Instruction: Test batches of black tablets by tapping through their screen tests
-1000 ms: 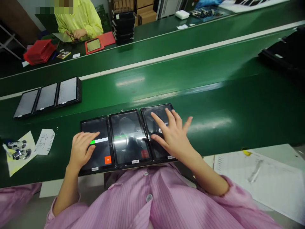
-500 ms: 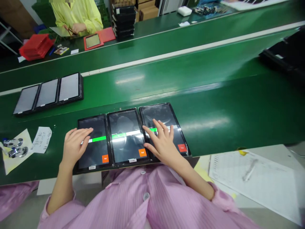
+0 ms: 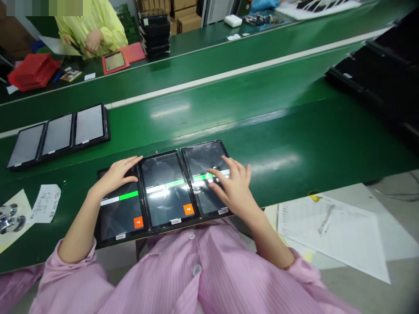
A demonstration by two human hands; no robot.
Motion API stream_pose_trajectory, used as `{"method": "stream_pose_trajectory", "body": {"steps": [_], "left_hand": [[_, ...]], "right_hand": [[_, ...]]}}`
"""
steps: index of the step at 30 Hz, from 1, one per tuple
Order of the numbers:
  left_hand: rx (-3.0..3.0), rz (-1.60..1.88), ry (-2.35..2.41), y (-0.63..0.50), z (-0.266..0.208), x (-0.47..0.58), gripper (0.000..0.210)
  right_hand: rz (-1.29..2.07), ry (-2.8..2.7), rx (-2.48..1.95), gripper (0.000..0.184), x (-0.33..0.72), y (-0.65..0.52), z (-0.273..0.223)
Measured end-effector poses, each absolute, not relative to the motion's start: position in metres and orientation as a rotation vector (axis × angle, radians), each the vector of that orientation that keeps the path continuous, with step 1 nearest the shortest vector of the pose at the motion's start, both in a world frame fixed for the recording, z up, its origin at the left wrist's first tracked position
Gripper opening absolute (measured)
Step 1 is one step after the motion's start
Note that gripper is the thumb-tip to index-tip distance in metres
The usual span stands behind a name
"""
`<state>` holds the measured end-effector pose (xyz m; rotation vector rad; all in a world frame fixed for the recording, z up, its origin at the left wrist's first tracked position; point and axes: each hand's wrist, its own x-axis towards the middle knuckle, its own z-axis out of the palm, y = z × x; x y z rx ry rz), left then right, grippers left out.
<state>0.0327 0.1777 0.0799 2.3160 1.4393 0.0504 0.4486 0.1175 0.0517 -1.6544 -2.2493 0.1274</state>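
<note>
Three tablets lie side by side at the bench's near edge, their dark screens lit with green and white bars. Over the upper part of the left tablet (image 3: 121,213) is my left hand (image 3: 116,174), open, fingers stretched toward the middle tablet. The middle tablet (image 3: 166,192) shows an orange button low on its right and has no hand over it. My right hand (image 3: 234,185) hovers or rests on the right tablet (image 3: 203,159), fingers spread; whether the fingertips touch the glass I cannot tell. It hides that screen's lower right corner.
Three more tablets (image 3: 58,134) lie at the far left of the green bench (image 3: 278,139). Dark trays (image 3: 369,74) stand at the right. Papers (image 3: 337,240) lie at the near right, a handwritten note (image 3: 46,203) at the left. Across the bench sits a person in yellow (image 3: 104,26).
My left hand has moved up and across the left tablet. My right hand has shifted right over its tablet. The bars on the left and middle screens have changed. The view has swung slightly right.
</note>
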Motion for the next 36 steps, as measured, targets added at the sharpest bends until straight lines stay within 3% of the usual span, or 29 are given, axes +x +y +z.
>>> {"method": "stream_pose_trajectory", "body": {"steps": [6,12,17,28,36], "left_hand": [[2.17,0.052,1.364,0.182,0.081,0.019,0.088],[2.104,-0.027,1.334,0.185,0.086,0.021,0.052],[2.116,-0.127,1.337,0.184,0.088,0.025,0.039],[2.174,-0.173,1.313,0.182,0.081,0.019,0.032],[2.105,-0.122,1.354,0.185,0.089,0.025,0.049]], "right_hand": [[0.176,-2.137,-1.711,0.036,0.504,0.123,0.037],[0.688,-1.526,-1.564,0.041,0.516,0.168,0.011],[0.996,-1.094,-1.459,0.038,0.508,0.199,-0.017],[0.907,-1.067,-1.51,0.03,0.509,0.192,-0.017],[0.895,-1.125,-1.425,0.034,0.509,0.196,-0.027]]}}
